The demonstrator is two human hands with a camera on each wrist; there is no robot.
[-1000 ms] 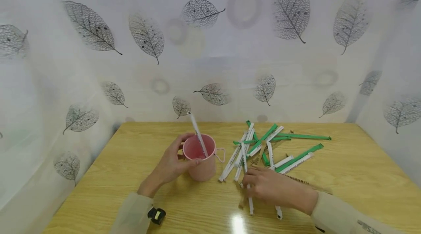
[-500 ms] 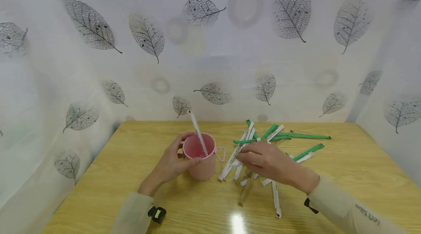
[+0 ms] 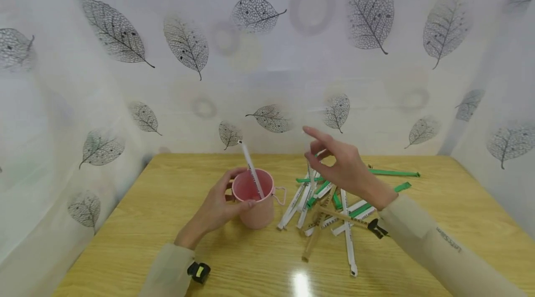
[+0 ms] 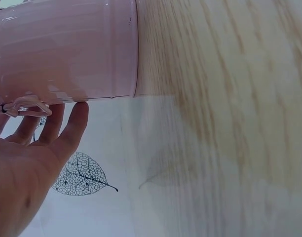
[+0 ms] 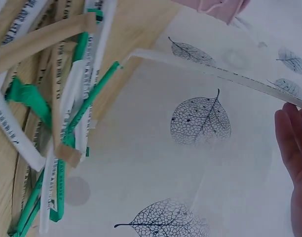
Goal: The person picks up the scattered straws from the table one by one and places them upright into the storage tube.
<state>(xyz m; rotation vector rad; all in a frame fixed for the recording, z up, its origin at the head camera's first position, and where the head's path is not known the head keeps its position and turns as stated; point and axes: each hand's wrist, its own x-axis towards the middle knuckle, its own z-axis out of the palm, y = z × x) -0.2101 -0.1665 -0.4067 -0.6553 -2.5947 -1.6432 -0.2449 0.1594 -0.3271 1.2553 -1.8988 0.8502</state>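
"What's on the table (image 3: 246,264)?"
"A pile of wrapped straws (image 3: 322,221); left of it, a pink cup (image 3: 257,216) gripped by the left hand (image 3: 219,202)."
"The right hand (image 3: 344,162)?"
"Above the pile, pinching one white straw (image 5: 215,71)."

The lower end of the standing straw (image 3: 252,169) is lost behind the near wall of the cup (image 3: 256,216), which also hides part of the left hand (image 3: 221,202). The right hand (image 3: 344,160) covers some of the pile (image 3: 334,214), and the held straw (image 5: 210,69) looks faint and blurred from the head. In the left wrist view the top edge cuts the cup and the left edge the left hand. In the right wrist view most of the right hand falls outside, the pile runs off at left and top, and only the cup's bottom part shows. The print on the pile is too small to read fully.
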